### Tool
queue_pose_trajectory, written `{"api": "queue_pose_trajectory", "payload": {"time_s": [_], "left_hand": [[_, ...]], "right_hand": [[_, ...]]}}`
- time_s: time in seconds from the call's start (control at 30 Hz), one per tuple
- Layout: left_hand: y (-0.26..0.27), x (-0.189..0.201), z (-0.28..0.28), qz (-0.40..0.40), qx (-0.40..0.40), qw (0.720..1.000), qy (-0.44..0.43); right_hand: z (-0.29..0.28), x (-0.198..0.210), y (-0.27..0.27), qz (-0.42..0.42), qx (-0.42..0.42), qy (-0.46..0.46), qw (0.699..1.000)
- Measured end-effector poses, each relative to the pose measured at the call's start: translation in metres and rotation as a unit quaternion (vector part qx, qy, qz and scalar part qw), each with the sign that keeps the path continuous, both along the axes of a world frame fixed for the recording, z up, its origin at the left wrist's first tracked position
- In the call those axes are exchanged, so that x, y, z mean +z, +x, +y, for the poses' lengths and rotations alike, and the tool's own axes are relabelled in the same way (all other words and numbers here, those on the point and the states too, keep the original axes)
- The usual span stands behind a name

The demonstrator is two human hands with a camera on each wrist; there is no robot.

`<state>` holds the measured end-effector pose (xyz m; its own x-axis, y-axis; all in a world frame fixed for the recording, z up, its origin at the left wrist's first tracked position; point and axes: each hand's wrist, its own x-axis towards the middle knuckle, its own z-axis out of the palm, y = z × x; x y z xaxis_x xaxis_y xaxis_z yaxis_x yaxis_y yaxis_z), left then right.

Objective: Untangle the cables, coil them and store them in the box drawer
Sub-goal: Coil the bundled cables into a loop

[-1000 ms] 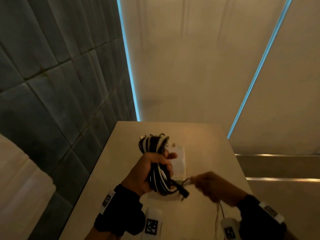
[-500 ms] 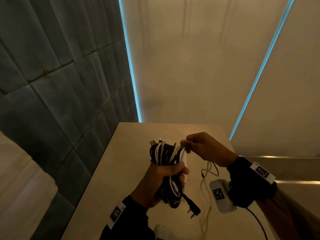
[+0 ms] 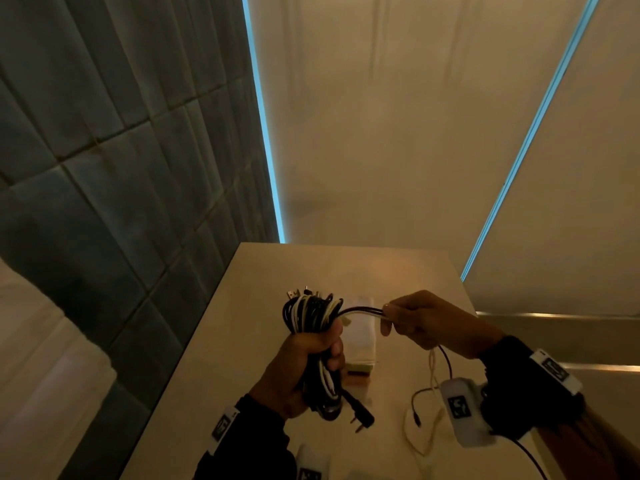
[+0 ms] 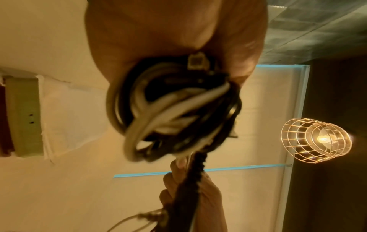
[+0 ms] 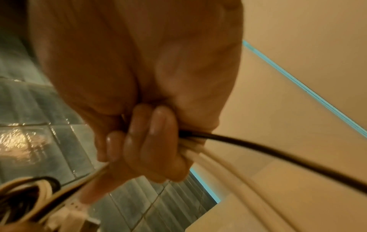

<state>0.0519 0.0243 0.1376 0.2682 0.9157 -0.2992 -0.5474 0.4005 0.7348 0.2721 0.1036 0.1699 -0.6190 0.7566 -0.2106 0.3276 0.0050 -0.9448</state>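
A bundle of black and white cables is held upright over the table, and my left hand grips it round its middle. A black plug hangs from its lower end. My right hand is to the right of the bundle and pinches black and white strands that run out of its top. Their loose ends trail down onto the table. The left wrist view shows the looped cables close up. In the right wrist view my fingers curl round those strands. A white box lies behind the bundle.
The beige table is narrow, with a dark tiled wall along its left edge and a pale wall behind. A step with metal edging lies to the right. A caged lamp hangs overhead.
My right hand has drawn away from the top of the bundle to the right, pulling the strands out taut. The left hand still holds the bundle.
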Motion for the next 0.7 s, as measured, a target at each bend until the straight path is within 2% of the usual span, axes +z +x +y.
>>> {"api": "queue_pose_trajectory", "payload": {"time_s": [0.07, 0.13, 0.23, 0.3, 0.4, 0.47, 0.6, 0.7], "left_hand": [[0.003, -0.004, 0.002, -0.004, 0.018, 1.0, -0.007], [0.009, -0.004, 0.002, -0.026, 0.042, 0.999, -0.012], [0.02, -0.006, 0.006, -0.03, 0.085, 0.996, -0.023], [0.025, -0.011, 0.011, -0.015, 0.106, 0.994, -0.022], [0.032, -0.009, 0.014, -0.04, 0.079, 0.996, -0.02], [0.031, -0.005, 0.015, -0.056, 0.053, 0.996, -0.036], [0.018, -0.017, 0.024, -0.028, 0.057, 0.997, -0.045], [0.018, -0.015, 0.026, -0.059, 0.08, 0.993, -0.063]], "right_hand": [[-0.006, -0.004, 0.001, 0.046, -0.051, -0.034, 0.997], [-0.015, -0.005, -0.004, 0.074, -0.135, -0.021, 0.988], [-0.033, -0.007, -0.021, 0.013, -0.278, 0.105, 0.955], [-0.049, -0.008, -0.041, -0.018, -0.309, 0.19, 0.932], [-0.07, -0.01, -0.073, 0.006, -0.267, 0.238, 0.934], [-0.076, -0.013, -0.081, -0.037, -0.214, 0.295, 0.93], [-0.075, -0.012, -0.072, -0.091, -0.097, 0.309, 0.942], [-0.077, -0.013, -0.075, -0.098, -0.107, 0.335, 0.931]]}}
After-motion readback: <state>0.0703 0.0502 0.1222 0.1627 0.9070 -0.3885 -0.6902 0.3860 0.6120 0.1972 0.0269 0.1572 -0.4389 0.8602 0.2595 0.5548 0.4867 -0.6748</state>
